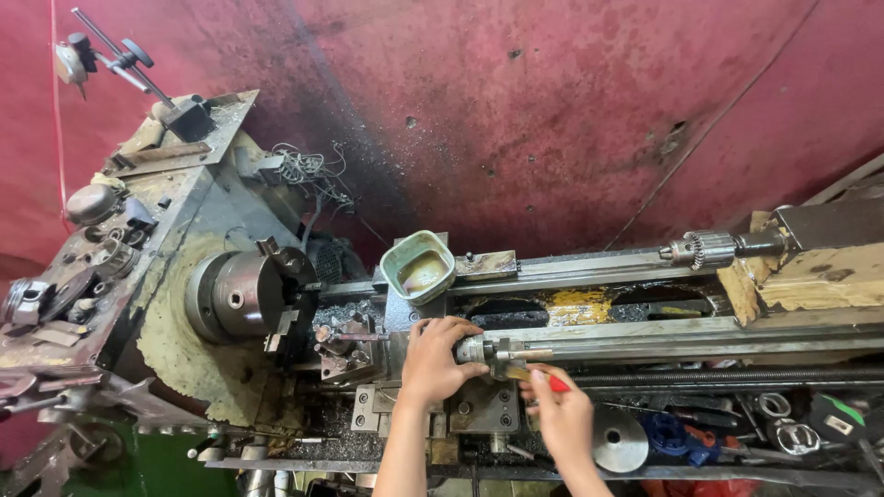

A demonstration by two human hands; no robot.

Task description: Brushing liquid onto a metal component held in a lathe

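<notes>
Nearest the camera, the right hand (pixel 564 419) is closed around a red-handled tool (pixel 551 379), its tip held at a small metal fitting (pixel 502 354) on the lathe carriage. The left hand (pixel 433 361) lies just beside it, fingers curled over the round end of that same fitting, steadying it. The work looks like an adjustment or tightening at the carriage — a step mid-way, judging from both hands being set on the part. The next move seems to call for a firm hold with the left and a controlled turn with the right.

To the right on the lower tray lie a grey metal disc (pixel 618 440) and a blue part (pixel 665 433). Beyond the hands sits a green square tub (pixel 419 265) holding brownish liquid — no label can be made out on it. Left of that is the chuck (pixel 241 294); far right, the drill chuck (pixel 707 248) in the tailstock. Behind all stands a stained red wall (pixel 552 101), bare of signs.
</notes>
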